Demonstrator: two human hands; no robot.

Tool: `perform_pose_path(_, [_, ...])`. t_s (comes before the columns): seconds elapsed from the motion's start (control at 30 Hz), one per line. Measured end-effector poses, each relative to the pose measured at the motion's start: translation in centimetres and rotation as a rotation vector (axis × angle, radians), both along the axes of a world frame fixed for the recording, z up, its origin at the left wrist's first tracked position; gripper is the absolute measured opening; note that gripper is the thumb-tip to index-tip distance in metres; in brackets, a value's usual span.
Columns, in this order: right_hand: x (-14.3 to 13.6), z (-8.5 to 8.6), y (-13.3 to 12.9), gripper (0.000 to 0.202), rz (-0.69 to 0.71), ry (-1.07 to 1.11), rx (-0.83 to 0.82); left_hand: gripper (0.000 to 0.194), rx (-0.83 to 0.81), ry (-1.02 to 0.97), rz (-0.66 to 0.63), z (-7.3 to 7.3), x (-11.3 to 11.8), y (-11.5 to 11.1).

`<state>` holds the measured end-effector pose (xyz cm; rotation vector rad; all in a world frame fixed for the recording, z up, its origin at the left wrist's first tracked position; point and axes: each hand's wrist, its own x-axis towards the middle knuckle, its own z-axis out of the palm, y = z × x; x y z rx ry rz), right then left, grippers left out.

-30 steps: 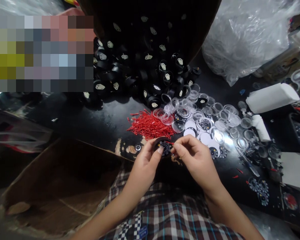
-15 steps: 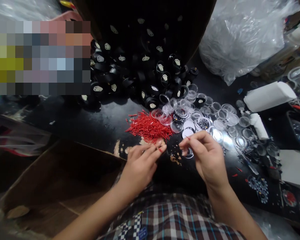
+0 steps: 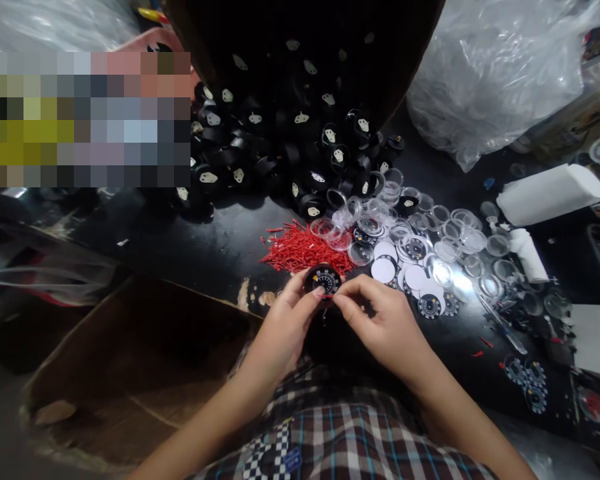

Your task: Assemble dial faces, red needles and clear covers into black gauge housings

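My left hand grips a small round black gauge by its rim, its numbered dial facing up and the thumb over the near edge. A thin red pointer lies across the lower dial, under my left thumb tip. My right hand is closed in a pinch at the pointer's right end, touching the gauge's edge. Just beyond the gauge is a heap of red pointers. To the right lie printed dial discs, some with white faces up, among clear round covers.
Many black gauge housings spill from a dark container at the back. A clear plastic bag stands at back right, near a white roll. Tweezers lie on the right. An open brown box sits below the table edge.
My right hand has moved left to meet my left hand, bringing a red pointer to the gauge. The gauge's dial now shows face up. The whole view has shifted slightly.
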<state>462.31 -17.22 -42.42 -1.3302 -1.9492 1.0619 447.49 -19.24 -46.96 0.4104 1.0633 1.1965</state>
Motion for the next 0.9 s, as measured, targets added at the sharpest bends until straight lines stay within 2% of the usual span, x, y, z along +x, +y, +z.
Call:
perform_pose_path(0.1, [-0.2,0.2,0.1,0.01,0.019,-0.132,0.05,0.029,0.066,0.066,-0.052,-0.4,0.2,-0.6])
perform_pose_path(0.23, [0.0,0.6,0.2,0.011,0.022,-0.17,0.06,0.028,0.172,0.188,-0.089,-0.7,0.2,-1.2])
perform_pose_path(0.47, [0.1,0.9,-0.3,0.013,-0.015,-0.169,0.057,0.024,0.215,0.252,-0.08,0.0,0.4,-1.6])
perform_pose_path(0.63, [-0.1,0.8,-0.8,0.019,-0.036,-0.179,0.052,0.018,0.232,0.446,-0.038,0.7,0.7,-1.8])
perform_pose_path(0.73, [-0.2,0.9,-1.0,0.021,-0.04,-0.156,0.014,0.022,0.283,0.561,-0.028,1.1,0.4,-2.0])
perform_pose_path(0.9, [-0.3,1.0,-1.2,0.022,-0.026,-0.08,0.0,0.026,0.32,0.579,-0.06,1.3,-0.1,-2.3])
